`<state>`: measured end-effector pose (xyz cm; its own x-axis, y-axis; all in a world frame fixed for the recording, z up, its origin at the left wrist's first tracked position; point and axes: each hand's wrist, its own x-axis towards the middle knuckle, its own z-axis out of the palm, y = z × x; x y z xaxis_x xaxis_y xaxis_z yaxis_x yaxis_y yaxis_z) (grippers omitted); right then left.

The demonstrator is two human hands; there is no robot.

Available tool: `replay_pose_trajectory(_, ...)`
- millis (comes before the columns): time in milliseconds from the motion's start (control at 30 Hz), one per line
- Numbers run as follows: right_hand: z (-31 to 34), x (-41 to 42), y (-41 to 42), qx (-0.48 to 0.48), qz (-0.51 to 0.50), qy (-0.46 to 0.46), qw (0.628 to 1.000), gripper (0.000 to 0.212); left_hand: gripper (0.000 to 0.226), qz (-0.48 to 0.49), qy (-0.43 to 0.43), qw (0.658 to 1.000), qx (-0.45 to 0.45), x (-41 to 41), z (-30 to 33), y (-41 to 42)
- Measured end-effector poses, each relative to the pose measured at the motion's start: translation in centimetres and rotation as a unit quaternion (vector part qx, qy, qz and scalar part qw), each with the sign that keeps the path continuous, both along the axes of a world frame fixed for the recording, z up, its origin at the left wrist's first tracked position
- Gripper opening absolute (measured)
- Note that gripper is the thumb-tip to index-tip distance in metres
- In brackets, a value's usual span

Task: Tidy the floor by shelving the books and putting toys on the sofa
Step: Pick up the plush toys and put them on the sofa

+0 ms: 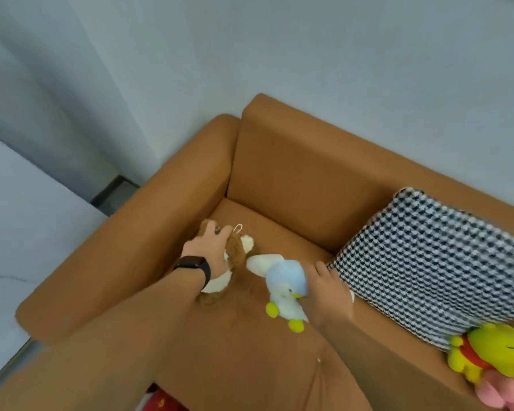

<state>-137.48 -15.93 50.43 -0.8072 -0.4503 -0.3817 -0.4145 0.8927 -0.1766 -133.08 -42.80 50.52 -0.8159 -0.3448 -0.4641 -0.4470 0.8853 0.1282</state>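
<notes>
Placing plush toys on the tan leather sofa (294, 179) — head view, the only 1 given.

Left hand (209, 250), black band on its wrist, is down on the brown and white furry plush animal (235, 256). Fingers are curled over the toy's top, so the grip is holding it. The toy rests on the seat in the corner by the armrest.

Right hand (328, 292) is against the side of the pale blue and white plush penguin with yellow-green feet (285, 287). The penguin lies on the seat just beside the brown toy. The frame is blurred here: the fingers look fairly straight along the toy, but I cannot tell whether that grip is pinching it or just touching.

Also on the sofa: a black and white houndstooth cushion (433, 262) leaning on the backrest. At the right edge sit a yellow plush bear in a red top (493, 354) and a pink plush toy (499, 393), partly cut off by the frame.

Progress, as a judgement: 4 toys are on the sofa, 2 of them with hands on them, so the toy part looks well along. A red item with yellow marks (161, 400) shows at the bottom edge below the seat front. It is too cropped to name; it may be something left on the floor. No books or shelf are in view, so the book part cannot be judged. Likely next: let go of both toys and check the floor.
</notes>
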Motion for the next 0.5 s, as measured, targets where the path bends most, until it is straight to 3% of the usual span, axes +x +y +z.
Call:
replay_pose_trajectory(100, -5.9, -7.1, -3.8, -0.002, 0.017, 0.043, 0.999, 0.066, 0.075, -0.054, 0.045, 0.997, -0.037, -8.4, -5.9, -2.3)
replay_pose_trajectory(233, -12.6, -14.2, -6.9, 0.001, 0.015, 0.102, 0.995, 0.069, 0.069, -0.026, 0.124, 0.991, 0.031, -15.4, -12.5, -2.9)
replay_pose_trajectory(400, -20.1, -15.3, -6.7, 0.004, -0.034, 0.158, 0.987, 0.069, 0.069, -0.024, 0.188, 0.981, 0.047, -18.7, -17.1, -3.1)
replay_pose_trajectory(500, -21.3, -15.0, -6.2, 0.000, -0.060, 0.161, 0.985, 0.070, 0.089, -0.035, 0.199, 0.979, 0.028, -18.2, -17.5, -2.8)
